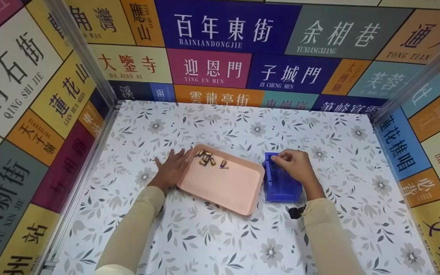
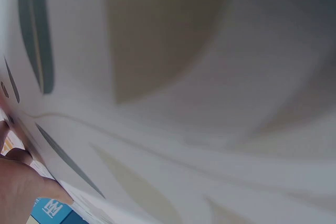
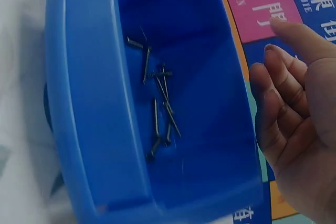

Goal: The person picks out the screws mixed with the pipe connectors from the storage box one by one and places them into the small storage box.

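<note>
My right hand (image 1: 294,162) hovers over the far end of a blue plastic bin (image 1: 284,198). In the right wrist view its fingers (image 3: 281,80) are loosely bent beside the bin's rim, apart from the thumb, with nothing visible between them. Several thin dark screws (image 3: 156,116) lie loose on the bin floor. My left hand (image 1: 172,168) rests with spread fingers along the left edge of a pink tray (image 1: 220,186). Several small brass-and-dark pieces (image 1: 206,157) sit grouped in the tray's far left corner, and another small piece (image 1: 224,164) lies just right of them.
Tray and bin stand side by side on a white table (image 1: 212,244) with a leaf and flower print. Panels with coloured street-name signs (image 1: 225,28) wall in the back and both sides. A black object (image 1: 296,212) shows at the right cuff.
</note>
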A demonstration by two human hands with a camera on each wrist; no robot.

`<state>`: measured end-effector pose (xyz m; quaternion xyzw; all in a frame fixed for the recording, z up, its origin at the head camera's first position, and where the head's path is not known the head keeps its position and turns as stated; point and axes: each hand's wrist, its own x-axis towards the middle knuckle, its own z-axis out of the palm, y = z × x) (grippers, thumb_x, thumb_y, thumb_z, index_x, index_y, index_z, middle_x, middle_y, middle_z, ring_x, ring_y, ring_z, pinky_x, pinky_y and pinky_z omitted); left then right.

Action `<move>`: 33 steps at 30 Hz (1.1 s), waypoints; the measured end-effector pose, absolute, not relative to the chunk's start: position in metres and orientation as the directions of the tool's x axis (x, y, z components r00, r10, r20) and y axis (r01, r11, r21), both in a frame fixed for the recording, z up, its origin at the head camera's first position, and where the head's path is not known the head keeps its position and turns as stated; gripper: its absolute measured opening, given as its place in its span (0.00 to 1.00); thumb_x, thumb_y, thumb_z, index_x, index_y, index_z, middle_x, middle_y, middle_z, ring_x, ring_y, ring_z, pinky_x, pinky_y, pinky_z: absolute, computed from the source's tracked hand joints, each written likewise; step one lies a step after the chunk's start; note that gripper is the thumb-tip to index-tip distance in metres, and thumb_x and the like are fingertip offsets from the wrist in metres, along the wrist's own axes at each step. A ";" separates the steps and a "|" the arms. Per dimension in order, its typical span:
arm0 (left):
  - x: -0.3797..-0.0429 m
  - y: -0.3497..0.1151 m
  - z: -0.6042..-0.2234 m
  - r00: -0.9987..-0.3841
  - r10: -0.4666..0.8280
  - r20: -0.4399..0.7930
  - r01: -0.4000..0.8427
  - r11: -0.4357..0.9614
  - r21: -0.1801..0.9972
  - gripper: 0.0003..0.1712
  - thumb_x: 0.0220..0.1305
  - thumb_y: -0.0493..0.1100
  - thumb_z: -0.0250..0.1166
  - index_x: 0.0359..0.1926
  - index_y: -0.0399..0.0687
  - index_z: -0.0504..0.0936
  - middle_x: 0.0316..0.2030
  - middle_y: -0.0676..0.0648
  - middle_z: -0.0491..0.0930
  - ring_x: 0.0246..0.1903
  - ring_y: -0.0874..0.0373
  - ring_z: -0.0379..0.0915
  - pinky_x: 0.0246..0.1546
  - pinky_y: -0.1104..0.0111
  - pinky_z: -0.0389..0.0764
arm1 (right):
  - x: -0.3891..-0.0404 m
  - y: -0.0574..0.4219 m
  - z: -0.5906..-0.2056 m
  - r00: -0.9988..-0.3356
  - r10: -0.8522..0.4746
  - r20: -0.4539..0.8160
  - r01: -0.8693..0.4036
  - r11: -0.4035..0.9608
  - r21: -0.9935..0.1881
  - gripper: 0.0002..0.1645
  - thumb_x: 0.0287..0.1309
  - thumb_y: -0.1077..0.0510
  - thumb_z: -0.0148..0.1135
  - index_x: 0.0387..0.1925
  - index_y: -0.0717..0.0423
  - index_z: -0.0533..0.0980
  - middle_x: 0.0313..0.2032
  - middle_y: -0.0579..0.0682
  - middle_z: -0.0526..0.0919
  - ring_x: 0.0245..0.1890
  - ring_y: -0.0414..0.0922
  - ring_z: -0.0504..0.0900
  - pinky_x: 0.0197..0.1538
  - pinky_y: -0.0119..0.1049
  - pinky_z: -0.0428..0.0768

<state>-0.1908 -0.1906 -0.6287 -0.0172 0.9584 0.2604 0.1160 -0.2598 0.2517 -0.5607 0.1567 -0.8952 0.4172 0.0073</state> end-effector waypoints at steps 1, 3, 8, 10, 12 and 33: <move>-0.191 -0.190 -0.629 -0.973 0.024 -0.231 -0.097 0.862 0.497 0.34 0.78 0.70 0.28 0.81 0.78 0.47 0.81 0.53 0.50 0.82 0.40 0.31 0.68 0.26 0.20 | -0.260 0.247 -0.561 -0.948 -0.283 0.146 -0.292 0.587 -0.755 0.19 0.60 0.40 0.73 0.27 0.50 0.86 0.20 0.45 0.85 0.20 0.41 0.81 0.25 0.31 0.79; -0.191 -0.190 -0.629 -0.973 0.020 -0.230 -0.101 0.859 0.502 0.34 0.77 0.71 0.27 0.80 0.79 0.47 0.81 0.53 0.50 0.82 0.39 0.31 0.68 0.26 0.20 | -0.260 0.236 -0.561 -0.940 -0.305 0.154 -0.308 0.558 -0.771 0.18 0.60 0.41 0.73 0.27 0.50 0.86 0.21 0.45 0.85 0.20 0.41 0.82 0.25 0.32 0.80; -0.191 -0.190 -0.630 -0.973 0.016 -0.230 -0.107 0.854 0.509 0.34 0.77 0.71 0.27 0.80 0.80 0.47 0.81 0.53 0.49 0.82 0.39 0.30 0.68 0.27 0.18 | -0.258 0.207 -0.559 -0.916 -0.356 0.186 -0.354 0.498 -0.792 0.16 0.61 0.42 0.73 0.28 0.49 0.87 0.19 0.48 0.84 0.17 0.43 0.80 0.22 0.33 0.77; -0.192 -0.189 -0.631 -0.971 0.010 -0.238 -0.117 0.851 0.513 0.34 0.77 0.72 0.27 0.80 0.81 0.47 0.81 0.53 0.49 0.82 0.40 0.29 0.68 0.28 0.17 | -0.258 0.196 -0.558 -0.906 -0.378 0.192 -0.368 0.478 -0.798 0.16 0.61 0.42 0.72 0.29 0.49 0.87 0.19 0.50 0.84 0.17 0.46 0.81 0.22 0.33 0.77; -0.192 -0.189 -0.632 -0.969 0.004 -0.246 -0.127 0.849 0.513 0.34 0.76 0.73 0.27 0.79 0.82 0.47 0.81 0.54 0.49 0.82 0.41 0.29 0.68 0.28 0.16 | -0.258 0.186 -0.558 -0.897 -0.401 0.185 -0.372 0.460 -0.806 0.15 0.62 0.43 0.72 0.29 0.50 0.87 0.20 0.52 0.85 0.18 0.51 0.83 0.22 0.34 0.79; -0.190 -0.192 -0.629 -0.974 0.030 -0.223 -0.090 0.855 0.511 0.35 0.77 0.71 0.28 0.81 0.77 0.49 0.81 0.53 0.50 0.82 0.40 0.31 0.68 0.27 0.20 | -0.263 0.116 -0.583 -0.840 -0.540 0.048 -0.399 0.555 -0.730 0.11 0.61 0.50 0.73 0.29 0.52 0.87 0.21 0.46 0.86 0.16 0.38 0.80 0.23 0.33 0.79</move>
